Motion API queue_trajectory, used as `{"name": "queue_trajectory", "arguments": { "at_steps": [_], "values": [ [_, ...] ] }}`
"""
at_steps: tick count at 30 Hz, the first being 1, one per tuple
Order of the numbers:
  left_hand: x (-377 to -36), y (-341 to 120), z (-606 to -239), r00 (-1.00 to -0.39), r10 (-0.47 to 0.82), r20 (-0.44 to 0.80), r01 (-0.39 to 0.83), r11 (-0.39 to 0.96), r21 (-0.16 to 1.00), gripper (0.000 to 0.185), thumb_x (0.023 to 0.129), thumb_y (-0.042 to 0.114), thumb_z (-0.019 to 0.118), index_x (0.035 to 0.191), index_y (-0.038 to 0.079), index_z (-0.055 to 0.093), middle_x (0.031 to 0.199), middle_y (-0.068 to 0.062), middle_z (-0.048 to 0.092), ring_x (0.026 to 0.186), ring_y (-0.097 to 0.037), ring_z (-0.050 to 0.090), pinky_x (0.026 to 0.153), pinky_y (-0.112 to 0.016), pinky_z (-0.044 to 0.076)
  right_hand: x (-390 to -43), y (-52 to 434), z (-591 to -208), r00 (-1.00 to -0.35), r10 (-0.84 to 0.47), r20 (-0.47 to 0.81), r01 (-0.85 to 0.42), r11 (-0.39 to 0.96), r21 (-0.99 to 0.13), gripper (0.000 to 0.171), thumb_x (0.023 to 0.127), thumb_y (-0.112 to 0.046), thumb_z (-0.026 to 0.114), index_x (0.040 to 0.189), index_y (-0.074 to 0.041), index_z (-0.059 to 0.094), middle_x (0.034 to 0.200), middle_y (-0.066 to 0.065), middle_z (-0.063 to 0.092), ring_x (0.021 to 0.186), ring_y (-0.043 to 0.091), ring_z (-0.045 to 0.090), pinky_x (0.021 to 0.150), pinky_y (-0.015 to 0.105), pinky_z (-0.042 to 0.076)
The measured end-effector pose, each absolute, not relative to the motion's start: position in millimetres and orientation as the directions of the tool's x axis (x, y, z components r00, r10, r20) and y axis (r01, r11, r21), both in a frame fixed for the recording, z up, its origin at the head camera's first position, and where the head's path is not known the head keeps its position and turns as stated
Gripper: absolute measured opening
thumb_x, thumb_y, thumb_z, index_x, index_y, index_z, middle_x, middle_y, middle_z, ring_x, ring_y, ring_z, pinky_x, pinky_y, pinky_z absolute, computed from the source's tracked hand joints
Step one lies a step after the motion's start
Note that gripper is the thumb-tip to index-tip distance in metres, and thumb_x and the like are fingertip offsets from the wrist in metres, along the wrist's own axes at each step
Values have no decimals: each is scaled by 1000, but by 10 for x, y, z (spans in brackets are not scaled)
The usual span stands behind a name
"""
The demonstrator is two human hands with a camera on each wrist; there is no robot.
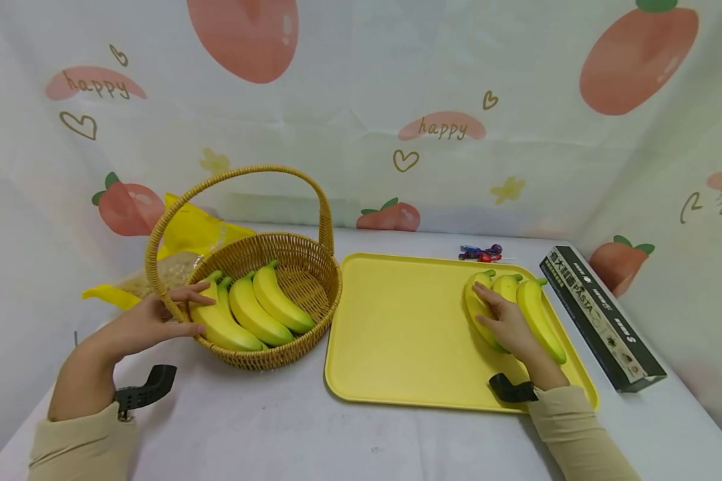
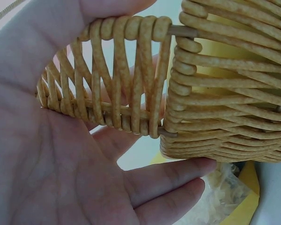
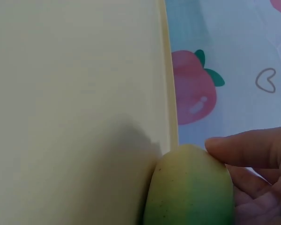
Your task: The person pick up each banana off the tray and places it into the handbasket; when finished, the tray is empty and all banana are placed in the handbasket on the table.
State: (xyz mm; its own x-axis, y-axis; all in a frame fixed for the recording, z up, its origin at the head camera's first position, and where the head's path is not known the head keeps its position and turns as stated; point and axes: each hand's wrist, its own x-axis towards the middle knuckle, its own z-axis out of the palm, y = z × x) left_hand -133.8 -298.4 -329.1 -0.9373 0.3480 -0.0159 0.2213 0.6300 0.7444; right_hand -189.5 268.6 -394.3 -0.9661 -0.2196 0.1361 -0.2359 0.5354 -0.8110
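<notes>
Left hand [image 1: 146, 322] loosely wraps a ribbed wicker handle [image 1: 326, 230]; right hand [image 1: 509, 327] grips a smooth, curved banana [image 3: 191, 187].

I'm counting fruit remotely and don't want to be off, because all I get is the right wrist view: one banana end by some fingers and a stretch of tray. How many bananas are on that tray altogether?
Observer: The head view shows three bananas on the tray.
Operator: Okay, which of them is being touched?
Observer: The leftmost banana, as the head view shows them; the right hand is on it.
Operator: Got it. And what's going on past the left side of the tray?
Observer: The left hand is at the lower end of the handle of a basket.
</notes>
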Motion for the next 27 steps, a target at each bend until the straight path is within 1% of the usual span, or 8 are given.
{"name": "queue_trajectory", "arguments": {
  "at_steps": [2, 3, 6, 9, 11, 15, 18, 27],
  "values": [
    [-1338, -2986, -3291, -937, 349, -17, 222, 631, 743, 39, 84, 21, 68, 119, 8, 59, 148, -22, 31, 133, -49, 23, 80, -9, 40, -1889, 2686, -3947, -963, -230, 138, -241, 516, -822, 55, 88, 10, 52, 139, 11, 32, 150, 27, 23, 138, 41, 19, 97, 2, 23],
    [-1339, -2987, -3292, -936, 351, -17, 223, 631, 743, 39, 84, 21, 68, 119, 8, 59, 148, -23, 31, 133, -49, 23, 80, -10, 41, -1889, 2686, -3946, -962, -236, 137, -243, 513, -824, 56, 88, 9, 52, 139, 11, 30, 150, 27, 21, 138, 42, 17, 100, 6, 24],
    [-1340, -2989, -3295, -935, 354, -14, 226, 626, 747, 39, 84, 21, 68, 119, 7, 59, 148, -23, 31, 132, -49, 23, 80, -10, 41, -1892, 2691, -3940, -963, -253, 88, -213, 525, -824, 64, 89, 4, 54, 142, 11, 20, 152, 27, 11, 140, 42, 10, 108, 24, 24],
    [-1346, -2996, -3302, -934, 356, -11, 228, 620, 750, 39, 84, 19, 68, 120, 6, 58, 147, -24, 30, 132, -50, 23, 80, -10, 41, -1898, 2690, -3939, -959, -283, 7, -167, 547, -820, 72, 91, -5, 56, 144, 10, 10, 152, 28, 3, 140, 43, 6, 108, 44, 19],
    [-1346, -3002, -3307, -935, 355, -7, 230, 619, 751, 38, 84, 17, 68, 120, 6, 58, 147, -24, 30, 132, -50, 23, 80, -10, 41, -1900, 2685, -3947, -951, -304, -49, -136, 558, -819, 76, 92, -12, 57, 144, 10, 5, 152, 29, 0, 140, 44, 5, 107, 50, 18],
    [-1347, -3021, -3310, -933, 359, -2, 236, 617, 751, 38, 85, 15, 67, 120, 5, 58, 147, -24, 30, 132, -51, 22, 79, -10, 41, -1899, 2681, -3968, -939, -325, -110, -115, 600, -792, 84, 92, -21, 59, 145, 9, 1, 151, 31, 0, 138, 47, 7, 108, 57, 18],
    [-1344, -3019, -3308, -934, 356, -4, 232, 617, 752, 38, 85, 15, 67, 120, 5, 58, 148, -24, 30, 132, -51, 22, 79, -10, 41, -1893, 2683, -3975, -937, -326, -121, -114, 617, -779, 86, 91, -23, 60, 145, 8, 0, 151, 31, 0, 138, 48, 6, 107, 59, 18],
    [-1339, -2989, -3303, -936, 351, -7, 226, 617, 754, 39, 84, 20, 68, 120, 7, 58, 147, -24, 31, 132, -49, 23, 81, -9, 40, -1883, 2672, -3949, -936, -339, -94, -147, 618, -772, 83, 91, -20, 60, 144, 10, 4, 151, 31, 4, 139, 47, 8, 107, 56, 21]
  ]
}}
